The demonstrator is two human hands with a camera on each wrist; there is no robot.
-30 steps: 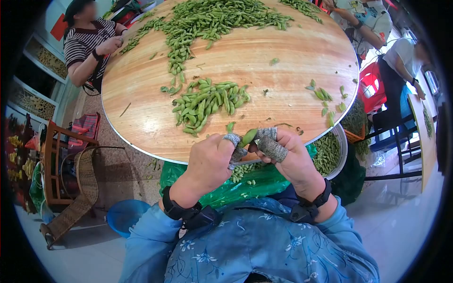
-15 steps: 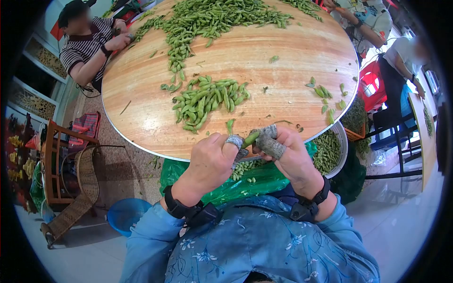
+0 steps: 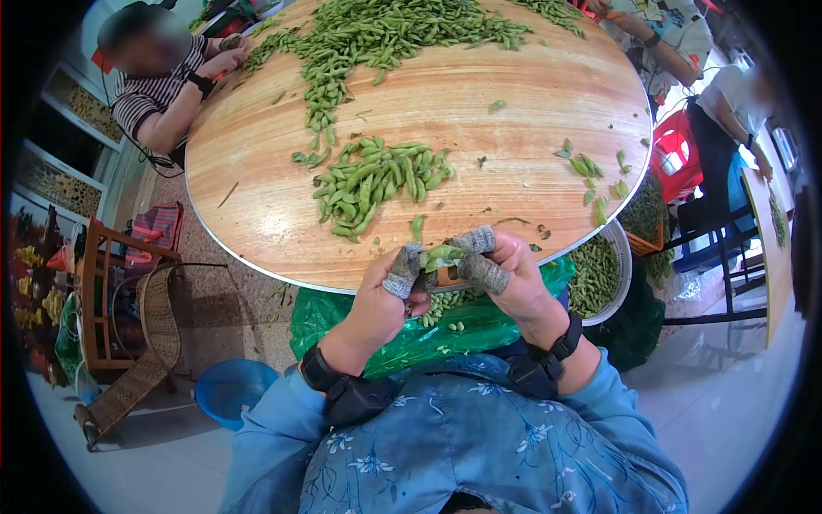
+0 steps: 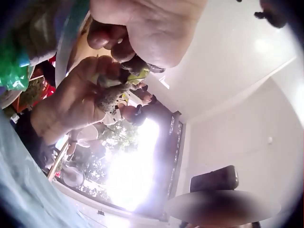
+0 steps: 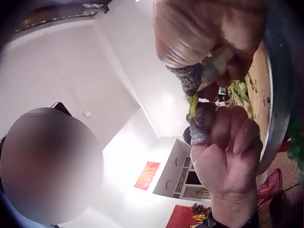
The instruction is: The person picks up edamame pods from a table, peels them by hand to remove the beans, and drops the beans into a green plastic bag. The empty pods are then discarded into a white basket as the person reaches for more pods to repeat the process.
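While both hands are raised just off the near edge of the round wooden table (image 3: 514, 111), a single green pod (image 3: 443, 257) is held between them, above the green plastic (image 3: 318, 324). The left hand (image 3: 370, 300) has its thumb and forefinger closed on the pod's left end; the right hand (image 3: 519, 278) pinches the other end in the same manner. Grey knitted covers (image 3: 486, 272) are worn on the thumbs and forefingers. The pod shows a paler patch along its length; whether it is split cannot be determined. A loose pod (image 3: 418, 226) lies on the table just beyond the hands, and past it sits a small heap of pods (image 3: 377, 184). A larger pile (image 3: 402, 34) occupies the far side. A few scattered pods (image 3: 587, 165) are noted near the right edge. Below the table on the right stands a white basket (image 3: 628, 276) containing pods; pale green beans (image 3: 441, 307) rest on the plastic beneath the hands. A blue basin (image 3: 231, 392) stands on the floor at left.
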